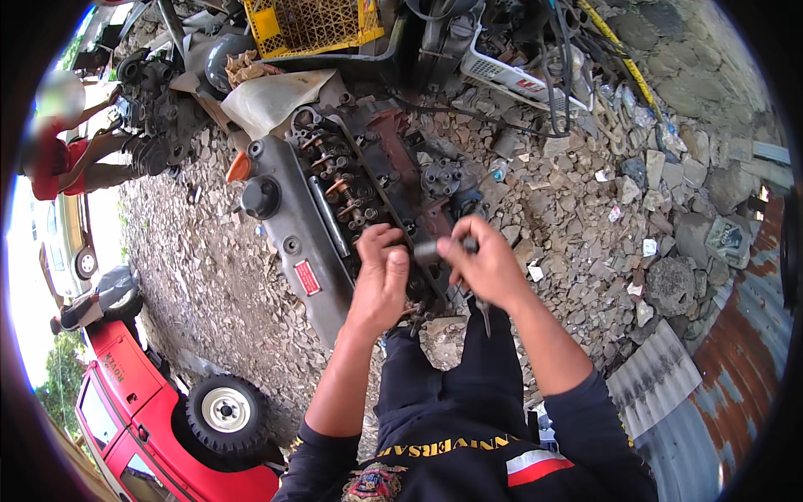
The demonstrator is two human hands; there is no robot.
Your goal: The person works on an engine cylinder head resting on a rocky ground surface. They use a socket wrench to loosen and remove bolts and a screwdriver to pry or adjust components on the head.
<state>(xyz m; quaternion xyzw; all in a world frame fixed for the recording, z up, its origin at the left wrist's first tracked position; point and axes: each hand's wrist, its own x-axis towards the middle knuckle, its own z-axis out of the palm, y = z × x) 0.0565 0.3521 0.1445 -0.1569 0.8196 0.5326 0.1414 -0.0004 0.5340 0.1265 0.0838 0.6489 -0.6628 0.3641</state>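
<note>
An engine with its rocker gear (345, 188) exposed lies in front of me, tilted away to the upper left. Its grey valve cover (288, 222), with a black filler cap (260, 197), rests along the left side. My left hand (381, 280) is over the near end of the engine, fingers bent and thumb apart, with nothing visible in it. Beside it, my right hand (485, 263) is closed on a short grey cylindrical piece (427, 248), blurred, its kind unclear. Below that hand a slim metal piece (485, 320) shows; I cannot tell whether it is held.
Broken stone rubble (577, 217) covers the ground. A yellow crate (318, 29) and a white basket (519, 79) stand at the far side. Corrugated sheets (657, 376) lie at right. A red vehicle (142, 393) is at lower left; another person (71, 155) is at upper left.
</note>
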